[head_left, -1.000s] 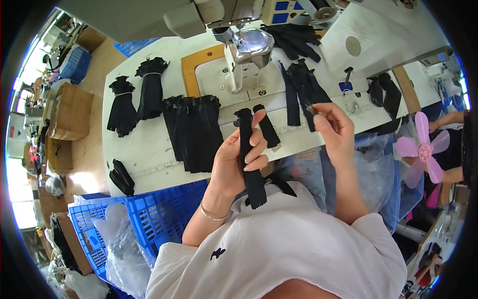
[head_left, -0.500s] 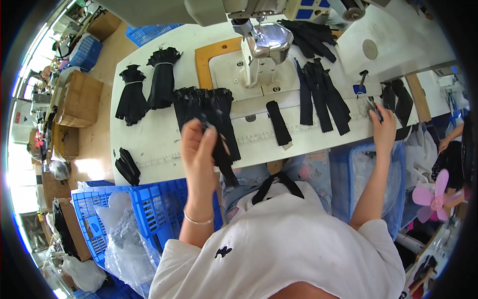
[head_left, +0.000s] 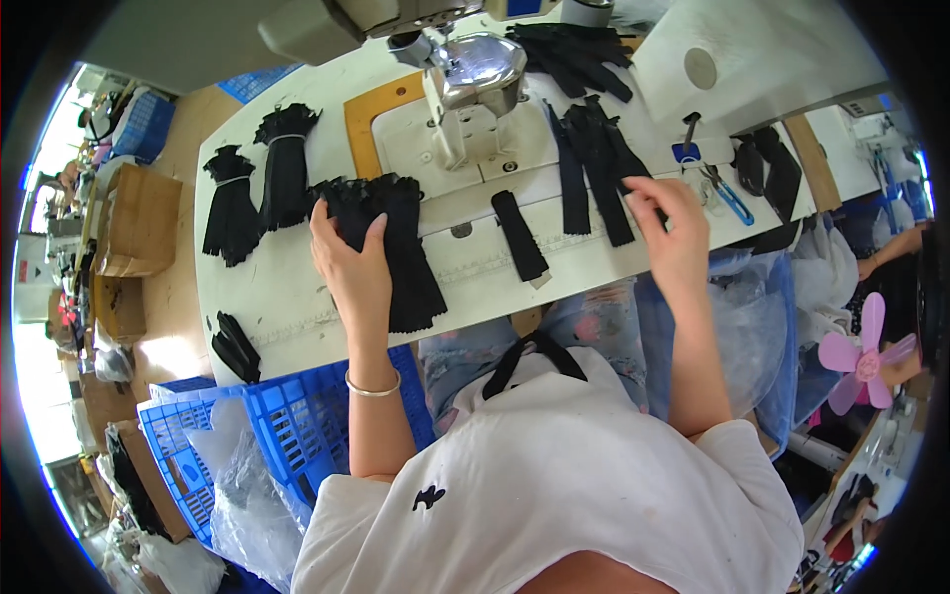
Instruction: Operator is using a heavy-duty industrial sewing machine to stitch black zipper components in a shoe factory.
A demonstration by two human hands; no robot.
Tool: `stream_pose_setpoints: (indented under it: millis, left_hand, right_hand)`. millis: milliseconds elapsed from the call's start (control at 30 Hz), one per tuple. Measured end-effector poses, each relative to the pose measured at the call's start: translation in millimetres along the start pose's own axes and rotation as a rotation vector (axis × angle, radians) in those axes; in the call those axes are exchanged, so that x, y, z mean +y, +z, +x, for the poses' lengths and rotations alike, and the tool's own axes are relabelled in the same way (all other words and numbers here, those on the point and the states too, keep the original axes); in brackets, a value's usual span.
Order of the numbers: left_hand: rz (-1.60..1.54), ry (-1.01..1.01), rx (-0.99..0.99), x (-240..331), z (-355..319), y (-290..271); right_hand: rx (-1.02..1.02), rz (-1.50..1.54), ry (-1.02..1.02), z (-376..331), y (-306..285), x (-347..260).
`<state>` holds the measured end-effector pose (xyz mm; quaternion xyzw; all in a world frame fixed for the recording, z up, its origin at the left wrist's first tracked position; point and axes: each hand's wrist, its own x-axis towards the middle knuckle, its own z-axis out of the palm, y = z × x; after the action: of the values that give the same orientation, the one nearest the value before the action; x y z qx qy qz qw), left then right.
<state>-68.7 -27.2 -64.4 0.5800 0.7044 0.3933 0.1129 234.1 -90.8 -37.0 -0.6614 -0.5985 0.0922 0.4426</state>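
Note:
My left hand [head_left: 351, 272] rests over the near part of a pile of black strips with jagged ends [head_left: 411, 267], which look like zippers. Its thumb and fingers are spread apart across the pile. My right hand [head_left: 678, 233] is beside several loose black strips [head_left: 599, 168] right of the sewing machine. Its fingers are bent with a gap between thumb and forefinger, and nothing shows between them; whether the fingertips touch the nearest strip I cannot tell. Blue-handled snips [head_left: 730, 196] lie on the table to its right. One short folded black strip [head_left: 520, 238] lies between my hands.
The sewing machine [head_left: 475, 74] stands at the far middle of the white table [head_left: 287, 282]. Two tied black bundles [head_left: 287, 163] lie at left, a folded black piece [head_left: 236, 346] near the front edge. A blue crate [head_left: 297, 426] is at lower left, a plastic-lined blue bin [head_left: 737, 327] at right.
My right hand has let go of the snips and moved left to the loose strips. My left hand no longer holds up a strip; it has spread out over the pile. The view has shifted slightly.

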Motion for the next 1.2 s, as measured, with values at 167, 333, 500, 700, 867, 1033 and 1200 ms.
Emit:
stream_pose_setpoints:
  millis: [167,333,500,700,867,1033,1200]
  left_hand:
    - [-0.05,0.021,0.025,-0.1,1.1,4.7]
    - [-0.168,0.159,0.103,15.0,-4.1,-5.3]
    - [-0.637,-0.059,-0.003,31.4,-23.8,-33.5]
    - [-1.393,-0.229,-0.222,35.3,-29.8,-29.6]
    - [-1.481,-0.33,-0.299,36.3,-31.8,-31.9]
    - [-1.544,-0.408,-0.335,29.2,-34.8,-29.7]
    - [-1.776,-0.545,-0.402,14.5,-35.0,-37.4]
  right_hand:
    - [-0.242,0.107,-0.268,-13.0,73.5,-49.0]
    - [-0.334,-0.038,-0.464,-12.7,138.7,-79.8]
    - [-0.24,0.112,-0.443,-17.7,123.3,-103.3]
    - [-0.047,0.13,-0.742,-26.6,122.1,-103.1]
    - [-0.05,0.106,-0.725,-32.3,114.4,-103.5]
    - [-0.097,0.469,-0.427,-39.7,106.3,-109.9]
    - [-0.448,1.102,0.422,-57.1,102.5,-111.0]
